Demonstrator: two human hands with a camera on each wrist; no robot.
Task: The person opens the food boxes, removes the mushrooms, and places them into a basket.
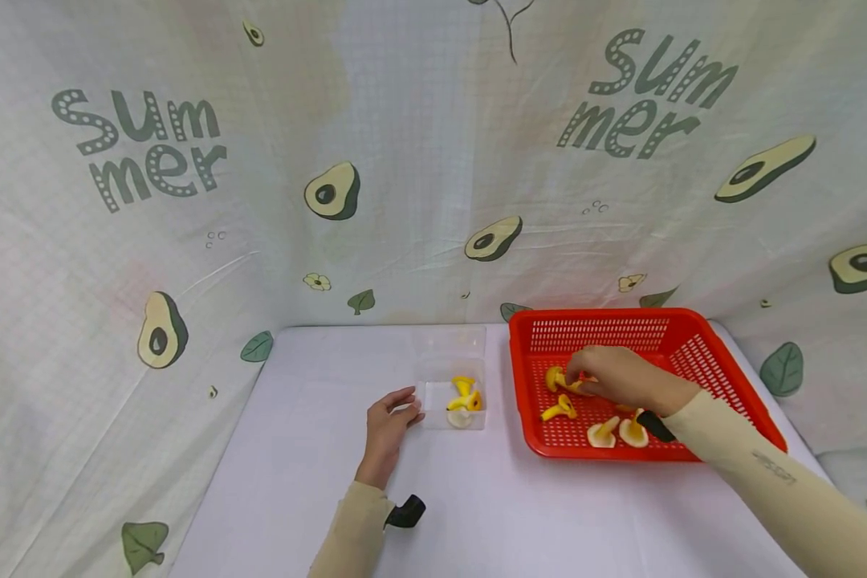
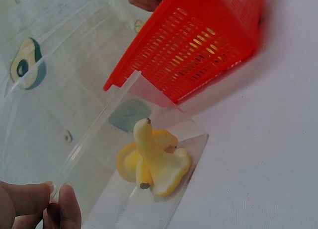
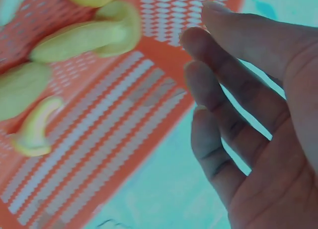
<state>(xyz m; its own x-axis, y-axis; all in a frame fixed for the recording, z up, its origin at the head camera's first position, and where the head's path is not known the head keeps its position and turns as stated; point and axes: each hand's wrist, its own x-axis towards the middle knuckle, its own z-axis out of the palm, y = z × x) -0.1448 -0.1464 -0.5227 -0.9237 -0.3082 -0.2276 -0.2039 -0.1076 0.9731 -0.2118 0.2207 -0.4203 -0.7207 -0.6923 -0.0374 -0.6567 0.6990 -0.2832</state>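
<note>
A clear plastic box (image 1: 436, 395) stands mid-table with several yellow mushrooms (image 1: 466, 399) inside, piled toward its right side. The thumb and fingertips of my left hand (image 1: 388, 429) pinch the box's left edge; the left wrist view shows this hand (image 2: 35, 206) at the thin clear wall (image 2: 92, 132). My right hand (image 1: 624, 377) reaches over the red basket (image 1: 518, 385), close above a mushroom (image 1: 555, 379). Its fingers (image 3: 206, 85) are loosely bent and nothing lies between them in the right wrist view. More mushrooms (image 3: 82, 40) lie spread on the basket floor.
The box's clear lid (image 1: 449, 341) lies folded back behind it. The basket's tall perforated wall (image 2: 191, 55) rises just right of the box. A printed cloth (image 1: 405, 144) hangs behind the white table (image 1: 318, 417).
</note>
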